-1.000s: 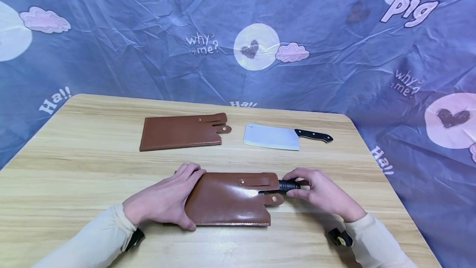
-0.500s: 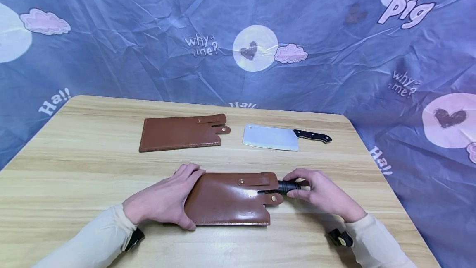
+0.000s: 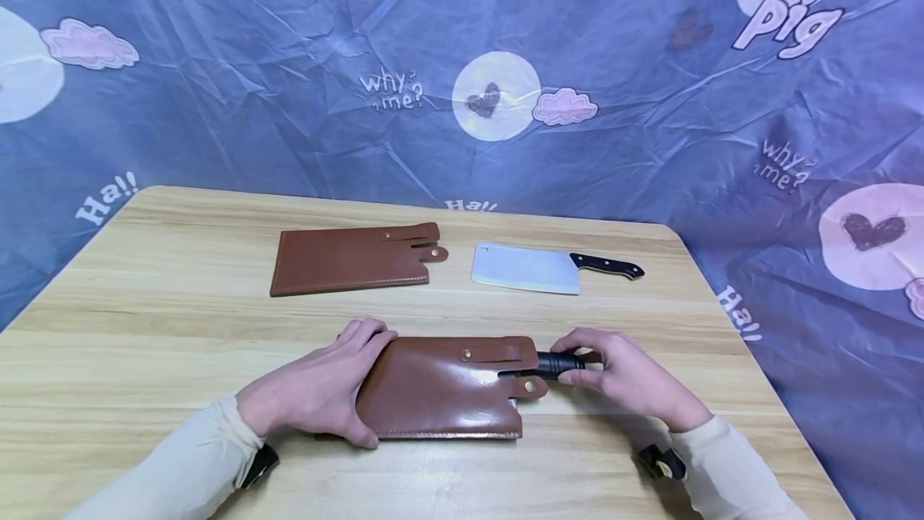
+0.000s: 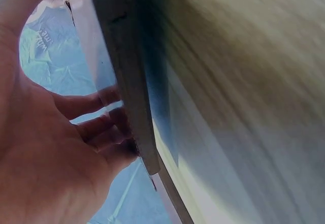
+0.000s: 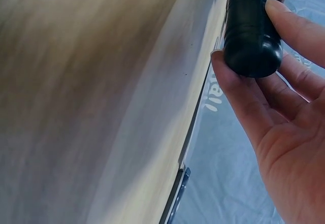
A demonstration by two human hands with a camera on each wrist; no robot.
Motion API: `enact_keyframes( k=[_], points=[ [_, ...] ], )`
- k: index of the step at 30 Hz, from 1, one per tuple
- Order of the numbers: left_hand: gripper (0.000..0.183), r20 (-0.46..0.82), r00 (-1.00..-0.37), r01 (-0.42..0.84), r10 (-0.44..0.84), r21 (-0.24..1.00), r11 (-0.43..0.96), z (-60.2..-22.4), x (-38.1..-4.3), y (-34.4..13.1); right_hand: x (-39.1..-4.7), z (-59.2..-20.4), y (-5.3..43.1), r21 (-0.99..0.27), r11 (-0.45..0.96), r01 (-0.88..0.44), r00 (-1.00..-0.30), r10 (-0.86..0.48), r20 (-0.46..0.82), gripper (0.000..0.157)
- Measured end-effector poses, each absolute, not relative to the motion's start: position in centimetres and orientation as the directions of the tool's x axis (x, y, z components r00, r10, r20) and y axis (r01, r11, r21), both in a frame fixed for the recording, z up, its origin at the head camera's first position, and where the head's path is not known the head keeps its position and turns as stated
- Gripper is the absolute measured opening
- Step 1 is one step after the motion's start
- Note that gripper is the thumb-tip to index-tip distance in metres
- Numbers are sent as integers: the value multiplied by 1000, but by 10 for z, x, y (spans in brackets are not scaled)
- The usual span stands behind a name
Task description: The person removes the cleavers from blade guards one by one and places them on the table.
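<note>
My left hand (image 3: 318, 387) grips the left end of a glossy brown leather knife sheath (image 3: 433, 396) lying near me, thumb on its near edge and fingers over its far edge. In the left wrist view the sheath's bottom edge (image 4: 129, 82) runs beside those fingers. Out of the sheath's right end sticks a ridged black knife handle (image 3: 556, 364). Thumb and fingers of my right hand (image 3: 624, 375) pinch that handle at its end. The right wrist view shows the rounded handle end (image 5: 252, 46) close up. Nearly all of the blade is hidden inside the sheath.
A second brown sheath (image 3: 346, 262) lies flat farther back on the wooden table (image 3: 180, 303). Right of it lies a cleaver (image 3: 527, 267) with a black riveted handle pointing right. A blue printed cloth (image 3: 303, 119) hangs behind the table.
The sheath has slid very slightly left with my left hand, so a little more of the handle shows. A sliver of blade now appears at the sheath's notch. My right hand barely moves.
</note>
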State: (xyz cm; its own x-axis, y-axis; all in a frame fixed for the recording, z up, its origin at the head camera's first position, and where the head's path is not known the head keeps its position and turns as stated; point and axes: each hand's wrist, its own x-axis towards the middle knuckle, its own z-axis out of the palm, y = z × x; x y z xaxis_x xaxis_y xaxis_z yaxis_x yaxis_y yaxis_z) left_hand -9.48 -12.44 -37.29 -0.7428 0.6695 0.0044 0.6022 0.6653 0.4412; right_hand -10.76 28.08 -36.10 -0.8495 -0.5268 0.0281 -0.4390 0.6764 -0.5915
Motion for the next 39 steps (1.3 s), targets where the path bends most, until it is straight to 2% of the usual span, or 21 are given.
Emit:
enact_keyframes(
  k=[7, 39],
  points=[
    [111, 5, -741, 605, 672, 440, 664, -373, -94, -126, -108, -362, 282, -580, 672, -461, -841, -539, 44, 27],
    [111, 14, -735, 612, 678, 446, 653, -372, -95, -129, -107, -360, 286, -620, 669, -410, -854, -520, 5, 26]
  ],
)
